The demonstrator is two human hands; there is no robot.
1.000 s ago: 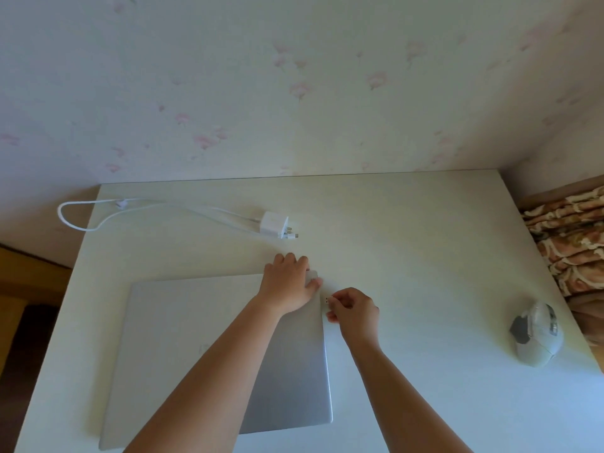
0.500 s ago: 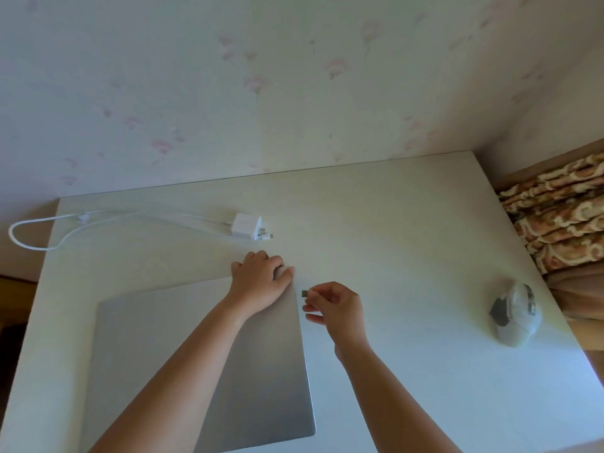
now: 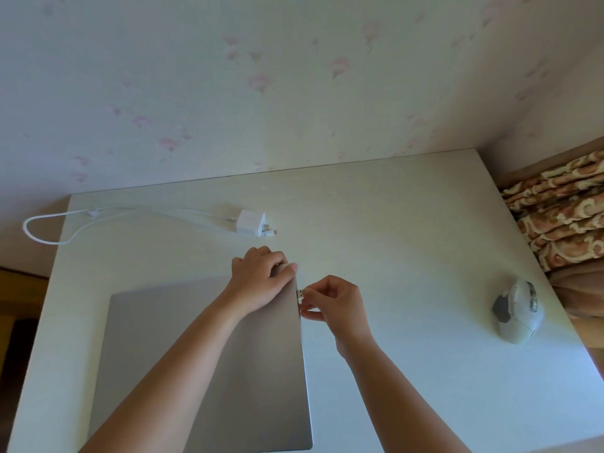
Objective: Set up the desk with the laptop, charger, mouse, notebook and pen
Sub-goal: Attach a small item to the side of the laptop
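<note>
A closed silver laptop (image 3: pixel 157 354) lies on the white desk (image 3: pixel 408 256) at the front left. My left hand (image 3: pixel 260 277) rests flat on its far right corner, fingers curled over the edge. My right hand (image 3: pixel 333 299) pinches a small USB dongle (image 3: pixel 299 293) that touches the laptop's right side. A white charger (image 3: pixel 251 223) with its plug pins facing right lies behind the laptop, and its white cable (image 3: pixel 58 223) loops off the desk's left edge. A white and grey mouse (image 3: pixel 518 310) sits near the right edge. No notebook or pen is in view.
A floral-papered wall (image 3: pixel 294 93) stands right behind the desk. A patterned brown and cream fabric (image 3: pixel 562 217) lies beyond the desk's right edge. Dark wooden floor or furniture shows at the far left.
My right hand has brought the small dongle from a little way off up against the laptop's right side. My left hand stays on the laptop's far corner. The view shifted slightly.
</note>
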